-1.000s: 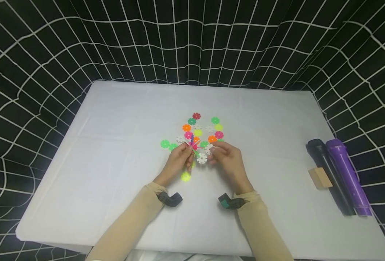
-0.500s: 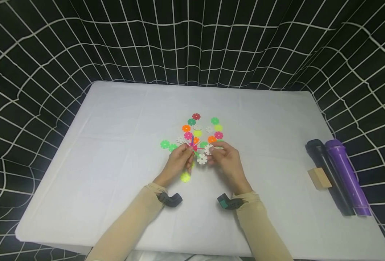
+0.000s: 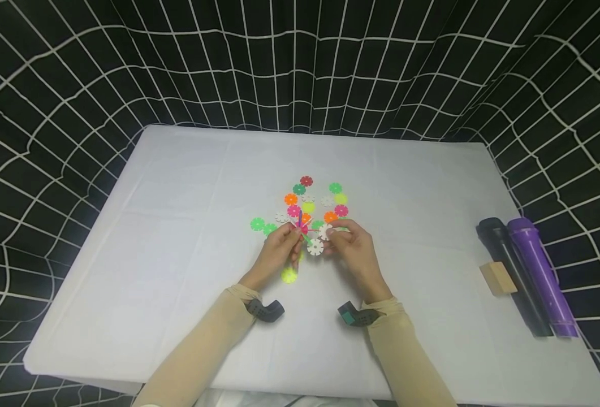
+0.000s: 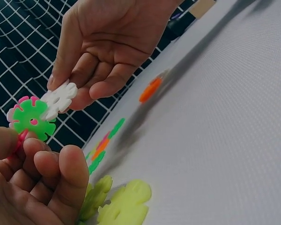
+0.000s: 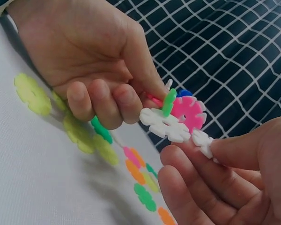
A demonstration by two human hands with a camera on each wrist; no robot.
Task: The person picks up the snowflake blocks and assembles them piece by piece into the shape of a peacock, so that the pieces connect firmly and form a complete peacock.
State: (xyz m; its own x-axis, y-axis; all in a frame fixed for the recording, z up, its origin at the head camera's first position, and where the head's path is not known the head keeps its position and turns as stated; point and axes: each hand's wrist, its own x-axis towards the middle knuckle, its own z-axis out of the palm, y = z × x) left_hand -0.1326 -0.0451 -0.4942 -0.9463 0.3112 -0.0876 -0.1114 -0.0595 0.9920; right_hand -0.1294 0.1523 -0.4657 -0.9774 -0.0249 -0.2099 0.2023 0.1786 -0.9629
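Note:
Both hands meet over the middle of the table around a small cluster of interlocking flower-shaped discs. My left hand point(image 3: 279, 246) pinches the cluster by a pink disc between thumb and fingers. On the cluster are another pink disc point(image 5: 189, 112), a green disc point(image 4: 25, 115), a blue disc point(image 3: 300, 217) and a white disc point(image 5: 164, 125). Thumb and fingers of my right hand point(image 3: 354, 249) pinch a second white disc point(image 5: 203, 142) at the cluster's right side, close to the pink disc's edge. Its other fingers curl loosely below.
Loose discs lie on the white table point(image 3: 177, 237) behind and around the hands, among them a red disc point(image 3: 306, 181) and a yellow disc point(image 3: 289, 275). At the right stand out a black tube point(image 3: 516, 277), a purple tube point(image 3: 543, 277) and a wooden block point(image 3: 499, 278).

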